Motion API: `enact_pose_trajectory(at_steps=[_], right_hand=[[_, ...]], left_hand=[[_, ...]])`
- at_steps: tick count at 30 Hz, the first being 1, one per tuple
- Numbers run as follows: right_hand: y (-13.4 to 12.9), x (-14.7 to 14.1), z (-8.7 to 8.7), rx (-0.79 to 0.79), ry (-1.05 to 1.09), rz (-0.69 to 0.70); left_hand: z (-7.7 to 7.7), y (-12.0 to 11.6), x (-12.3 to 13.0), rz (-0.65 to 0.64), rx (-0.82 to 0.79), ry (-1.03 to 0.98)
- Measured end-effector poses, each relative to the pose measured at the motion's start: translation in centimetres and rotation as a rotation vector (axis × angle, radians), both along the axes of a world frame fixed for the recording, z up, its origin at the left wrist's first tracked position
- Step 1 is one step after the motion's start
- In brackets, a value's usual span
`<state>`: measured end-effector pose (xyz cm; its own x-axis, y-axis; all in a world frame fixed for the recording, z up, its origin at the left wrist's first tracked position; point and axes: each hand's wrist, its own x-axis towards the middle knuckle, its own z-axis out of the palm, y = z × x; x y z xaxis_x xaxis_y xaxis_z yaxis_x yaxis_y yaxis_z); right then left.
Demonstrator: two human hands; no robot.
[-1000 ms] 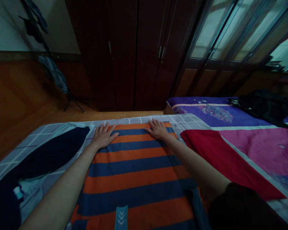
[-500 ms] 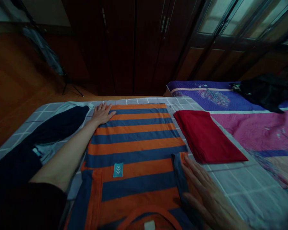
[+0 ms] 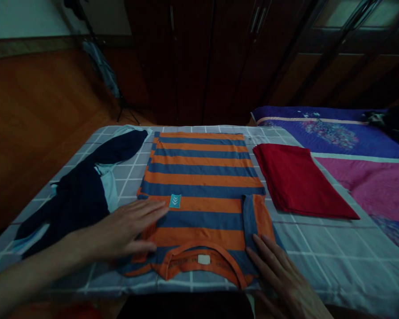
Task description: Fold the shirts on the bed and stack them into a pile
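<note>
An orange and blue striped T-shirt (image 3: 199,179) lies flat on the bed, its collar towards me and its sleeves folded in over the body. My left hand (image 3: 129,228) is at the shirt's left shoulder, fingers stretched out near the small blue patch (image 3: 175,201). On the opposite side, my right hand (image 3: 279,270) rests at the right shoulder beside the folded sleeve (image 3: 261,217), its fingers extended and slightly apart. Neither hand grips anything.
A folded red cloth (image 3: 302,181) lies right of the shirt. Dark navy clothing (image 3: 83,190) is heaped on the left of the checked sheet (image 3: 322,248). A purple and pink bedspread (image 3: 362,168) covers the surface beyond. Dark wardrobe doors (image 3: 193,66) stand behind.
My left hand has come back from the shirt's far hem to its near left shoulder. The right hand stays by the right sleeve. The view has shifted, showing the whole collar.
</note>
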<state>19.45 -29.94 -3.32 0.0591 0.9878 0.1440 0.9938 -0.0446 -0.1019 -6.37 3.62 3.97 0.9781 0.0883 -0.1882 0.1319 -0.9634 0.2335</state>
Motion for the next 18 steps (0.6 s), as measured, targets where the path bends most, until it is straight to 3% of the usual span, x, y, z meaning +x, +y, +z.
enact_pose_trajectory(at_steps=[4, 8, 13, 18], right_hand=[[-0.4, 0.4, -1.0, 0.023, 0.045, 0.006], [0.1, 0.7, -0.6, 0.018, 0.087, 0.004], [0.3, 1.1, -0.1, 0.003, 0.022, 0.046], [0.0, 1.4, -1.0, -0.006, -0.101, 0.095]], left_hand=[[-3.5, -3.4, -5.8, 0.055, -0.014, -0.042], [-5.7, -4.3, -7.4, 0.062, 0.061, -0.165], [-6.3, -4.2, -7.2, 0.040, 0.133, -0.214], [-6.2, -4.4, -7.4, -0.002, 0.127, -0.130]])
